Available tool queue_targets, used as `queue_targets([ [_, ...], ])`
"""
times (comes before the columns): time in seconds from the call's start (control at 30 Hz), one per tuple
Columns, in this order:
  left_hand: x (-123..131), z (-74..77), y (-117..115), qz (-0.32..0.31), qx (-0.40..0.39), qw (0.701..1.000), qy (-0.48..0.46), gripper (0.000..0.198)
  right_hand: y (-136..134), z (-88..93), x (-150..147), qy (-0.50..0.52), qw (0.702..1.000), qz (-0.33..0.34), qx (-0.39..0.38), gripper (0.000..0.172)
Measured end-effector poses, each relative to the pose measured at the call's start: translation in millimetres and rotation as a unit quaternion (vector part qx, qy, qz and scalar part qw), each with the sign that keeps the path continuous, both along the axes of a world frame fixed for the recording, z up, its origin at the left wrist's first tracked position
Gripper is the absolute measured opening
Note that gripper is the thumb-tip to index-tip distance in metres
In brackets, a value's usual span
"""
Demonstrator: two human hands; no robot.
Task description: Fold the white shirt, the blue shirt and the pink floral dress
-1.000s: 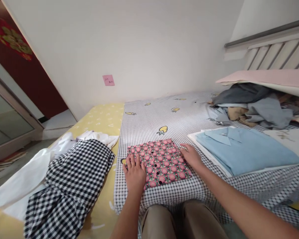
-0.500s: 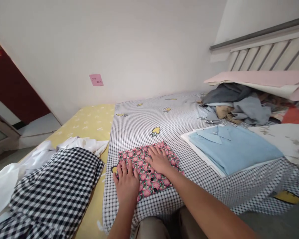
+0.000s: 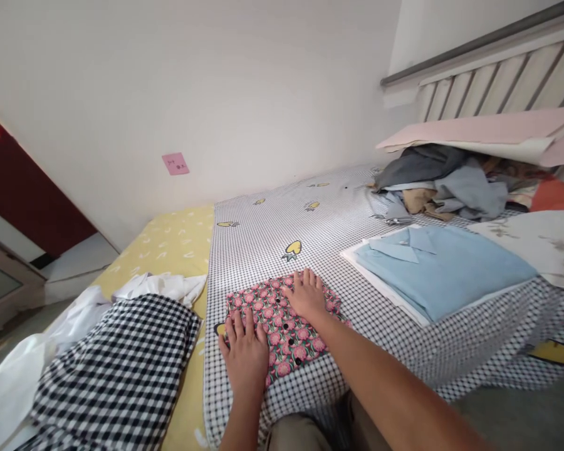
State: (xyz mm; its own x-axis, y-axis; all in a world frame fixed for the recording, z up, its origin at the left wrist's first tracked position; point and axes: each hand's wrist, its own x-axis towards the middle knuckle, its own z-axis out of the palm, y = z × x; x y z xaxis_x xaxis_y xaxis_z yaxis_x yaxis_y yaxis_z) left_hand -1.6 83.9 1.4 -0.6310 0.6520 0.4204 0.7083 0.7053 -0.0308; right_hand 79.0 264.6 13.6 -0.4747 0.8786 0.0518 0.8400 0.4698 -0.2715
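In front of me a pink floral shirt [image 3: 278, 341] lies folded into a rough rectangle on the checked bed sheet [image 3: 263, 250], its dark buttons running down the middle. My left hand [image 3: 245, 352] rests flat on its left side, fingers spread. Toward the upper right part of the shirt, my right hand [image 3: 308, 297] lies flat as well, with its fingers a little apart. Neither hand grips the cloth. To the right is a folded light blue collared shirt [image 3: 451, 266] on top of white folded cloth [image 3: 355, 254].
Black-and-white gingham clothing [image 3: 117, 369] and white garments [image 3: 19, 369] lie at the left on a yellow sheet [image 3: 169, 244]. A heap of grey clothes [image 3: 470, 188] sits at the back right under pink board [image 3: 479, 128], beside a radiator [image 3: 498, 78]. A pink note [image 3: 175, 164] is on the wall.
My right hand has slid slightly up and outward over the floral shirt. My left hand stays on its left side. The camera view has tilted a little.
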Motion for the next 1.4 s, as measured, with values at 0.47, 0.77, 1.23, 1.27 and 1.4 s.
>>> queue_targets([
  [0.47,3,5.3,-1,-0.005,-0.002,1.0,-0.008,0.054,-28,-16.3,89,0.037,0.994,0.071,0.07,0.058],
  [0.77,6,4.0,-2,0.006,0.008,1.0,-0.024,0.054,-41,-19.6,118,0.036,0.992,0.069,0.099,0.054],
  [1.23,7,4.3,-3,0.002,0.003,1.0,-0.004,0.054,-98,19.6,77,0.095,0.969,0.209,0.087,0.052],
  [1.27,7,4.9,-3,0.002,0.006,1.0,-0.007,0.054,-96,14.2,75,0.095,0.97,0.211,0.071,0.053],
  [1.4,8,6.7,-3,0.006,0.015,1.0,-0.026,0.053,-74,-5.2,85,0.093,0.975,0.188,0.069,0.054],
])
